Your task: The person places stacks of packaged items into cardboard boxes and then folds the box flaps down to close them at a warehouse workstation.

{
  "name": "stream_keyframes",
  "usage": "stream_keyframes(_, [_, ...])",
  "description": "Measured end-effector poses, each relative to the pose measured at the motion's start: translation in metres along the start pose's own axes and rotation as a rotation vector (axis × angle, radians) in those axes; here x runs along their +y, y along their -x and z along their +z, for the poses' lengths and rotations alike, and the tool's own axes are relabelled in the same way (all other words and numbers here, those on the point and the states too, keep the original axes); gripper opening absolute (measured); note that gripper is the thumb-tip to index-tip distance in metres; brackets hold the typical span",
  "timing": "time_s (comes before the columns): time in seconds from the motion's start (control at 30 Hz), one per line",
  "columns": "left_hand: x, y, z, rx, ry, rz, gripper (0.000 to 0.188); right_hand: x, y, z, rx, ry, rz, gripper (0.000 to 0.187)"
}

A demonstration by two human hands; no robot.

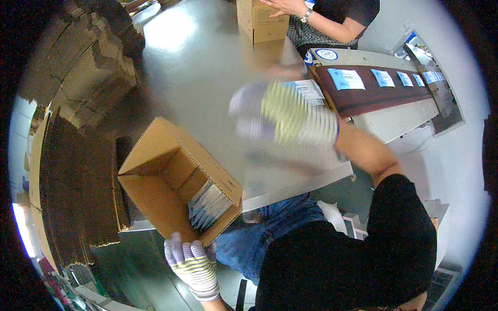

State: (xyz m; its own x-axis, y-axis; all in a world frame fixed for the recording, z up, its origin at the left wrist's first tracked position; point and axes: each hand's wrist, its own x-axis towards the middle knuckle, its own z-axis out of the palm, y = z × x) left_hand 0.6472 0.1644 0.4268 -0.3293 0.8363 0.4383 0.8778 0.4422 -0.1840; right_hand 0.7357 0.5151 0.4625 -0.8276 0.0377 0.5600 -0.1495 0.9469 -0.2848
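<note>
An open cardboard box (211,165) stands tilted at the table's near left edge. Inside, a row of blue-and-white packets (210,206) leans against its right wall. My left hand (194,267), in a striped glove, grips the box's near rim with bent fingers. Over the table, to the right of the box, my right hand (285,114) wears a matching glove and is smeared by motion. Its fingers cannot be made out, nor whether anything is in them. Just beyond that hand lie white packets (310,92) at the end of a conveyor belt (358,99).
The dark belt carries several spaced blue-and-white packets (346,79) from a wall opening (436,78). Tall stacks of flattened cardboard (78,181) line the left. Across the grey table (202,78), a co-worker's hand (290,7) rests on a closed carton (270,30).
</note>
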Motion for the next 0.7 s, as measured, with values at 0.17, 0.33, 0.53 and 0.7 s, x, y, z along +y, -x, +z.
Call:
stream_keyframes(0.17, [0.003, 0.001, 0.018, 0.067, 0.15, 0.082, 0.031, 0.163, 0.002, -0.053, -0.797, 0.513, 0.522, 0.035])
stream_keyframes(0.33, [0.008, 0.014, 0.024, 0.127, 0.138, 0.044, 0.035, 0.254, 0.039, -0.056, -0.912, 0.422, 0.419, 0.039])
stream_keyframes(0.53, [0.009, 0.016, 0.023, 0.128, 0.126, 0.03, 0.034, 0.279, 0.067, 0.002, -1.397, 0.44, 0.23, 0.036])
stream_keyframes(0.7, [0.013, 0.011, 0.016, 0.119, 0.185, -0.001, 0.031, 0.145, 0.071, 0.026, -0.908, 0.668, 0.309, 0.051])
